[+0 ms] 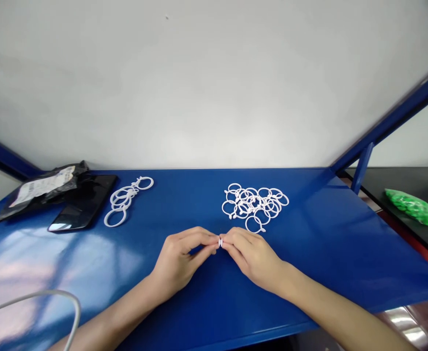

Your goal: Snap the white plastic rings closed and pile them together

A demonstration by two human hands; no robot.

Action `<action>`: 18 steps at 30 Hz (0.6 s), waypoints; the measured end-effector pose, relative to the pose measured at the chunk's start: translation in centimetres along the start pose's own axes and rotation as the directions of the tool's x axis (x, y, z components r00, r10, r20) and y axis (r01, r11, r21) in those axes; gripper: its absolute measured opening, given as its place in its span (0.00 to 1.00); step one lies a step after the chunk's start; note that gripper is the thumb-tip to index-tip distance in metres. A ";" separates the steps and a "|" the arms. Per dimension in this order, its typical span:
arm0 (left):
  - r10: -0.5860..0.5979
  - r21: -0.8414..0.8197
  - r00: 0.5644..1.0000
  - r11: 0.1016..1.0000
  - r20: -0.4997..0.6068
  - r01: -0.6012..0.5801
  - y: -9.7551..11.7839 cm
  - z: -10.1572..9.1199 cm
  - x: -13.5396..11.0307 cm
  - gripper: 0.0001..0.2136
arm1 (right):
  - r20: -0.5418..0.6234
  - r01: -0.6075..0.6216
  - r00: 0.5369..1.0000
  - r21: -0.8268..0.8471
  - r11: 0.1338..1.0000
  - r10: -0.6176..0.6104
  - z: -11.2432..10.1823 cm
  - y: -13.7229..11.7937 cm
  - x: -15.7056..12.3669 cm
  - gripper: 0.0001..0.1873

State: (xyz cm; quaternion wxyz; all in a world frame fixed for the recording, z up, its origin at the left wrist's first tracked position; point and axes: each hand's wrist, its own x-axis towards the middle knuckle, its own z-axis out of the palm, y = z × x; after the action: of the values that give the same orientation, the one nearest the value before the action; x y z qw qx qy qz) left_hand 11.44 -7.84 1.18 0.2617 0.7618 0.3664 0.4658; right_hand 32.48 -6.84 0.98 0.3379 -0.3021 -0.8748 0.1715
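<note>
Between the fingertips of both hands, what looks like a white plastic ring (220,242) shows only as short white edges; the fingers hide the rest. My left hand (184,256) pinches it from the left, thumb and forefinger closed. From the other side my right hand (252,253) pinches it too, its fingertips almost meeting the left ones. Just beyond my right hand lies a loose pile of white rings (252,201) with small eyelets. Farther left, several more white rings (121,200) lie linked or overlapping in a row.
A black plastic package (49,187) with a white label and a dark phone-like slab (86,204) lie at the left. A pale cable (49,292) loops at lower left. Blue frame bars flank the blue table (184,195). A bag of green pieces (415,207) lies on the right.
</note>
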 end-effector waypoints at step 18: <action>-0.060 0.676 0.998 0.733 -0.033 0.066 -4.7 -4.6 2.6 0.13 | -0.109 -0.064 0.992 -0.079 0.995 0.055 -1.1 2.2 1.2 0.07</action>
State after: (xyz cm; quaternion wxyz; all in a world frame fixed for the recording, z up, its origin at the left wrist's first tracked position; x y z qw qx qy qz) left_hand 6.60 -2.69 1.00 -0.0191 0.7899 0.5373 0.2949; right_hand 33.45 -4.28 1.19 0.3663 -0.3506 -0.8522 0.1290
